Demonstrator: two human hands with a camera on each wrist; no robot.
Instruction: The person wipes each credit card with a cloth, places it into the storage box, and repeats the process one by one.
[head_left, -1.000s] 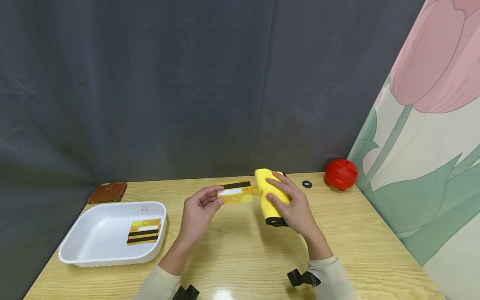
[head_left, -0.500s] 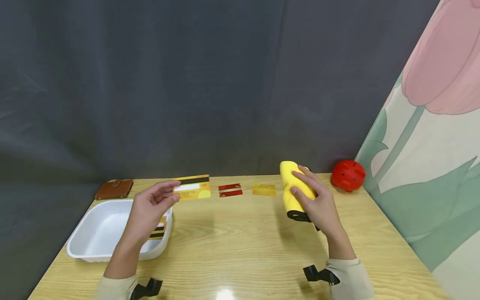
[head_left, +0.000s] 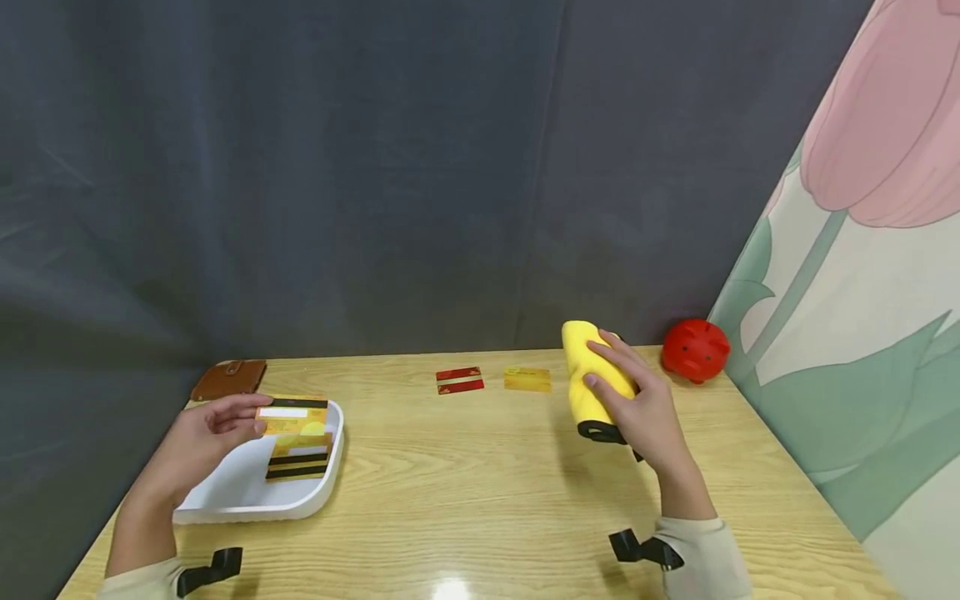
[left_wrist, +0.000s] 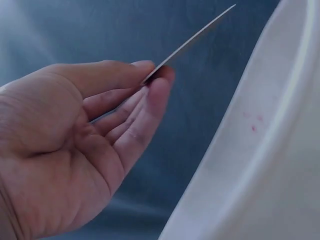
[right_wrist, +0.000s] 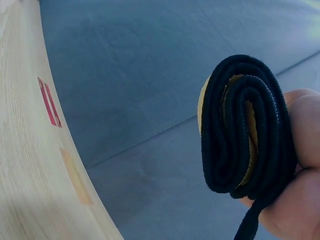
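My left hand (head_left: 197, 442) pinches a yellow card (head_left: 294, 419) with a black stripe by its left end, over the white tray (head_left: 330, 492). In the left wrist view the card (left_wrist: 192, 41) shows edge-on between thumb and fingers. Two similar striped cards (head_left: 298, 460) overlap on the tray floor beneath it. My right hand (head_left: 637, 404) grips a rolled yellow cloth (head_left: 588, 371) with black edging, held above the table's right side. The right wrist view shows the end of the rolled cloth (right_wrist: 215, 165), its layers folded inside one another.
A red card (head_left: 460, 380) and a yellow card (head_left: 527, 380) lie at the table's back edge. The brown wallet (head_left: 228, 379) sits behind the tray. At the back right stands a red piggy bank (head_left: 696, 350). A dark curtain (head_left: 420, 183) hangs behind the table.
My left hand has carried the card left and down, from mid-table to over the tray. My right hand has shifted right with the cloth, and the two cards behind have come into view.
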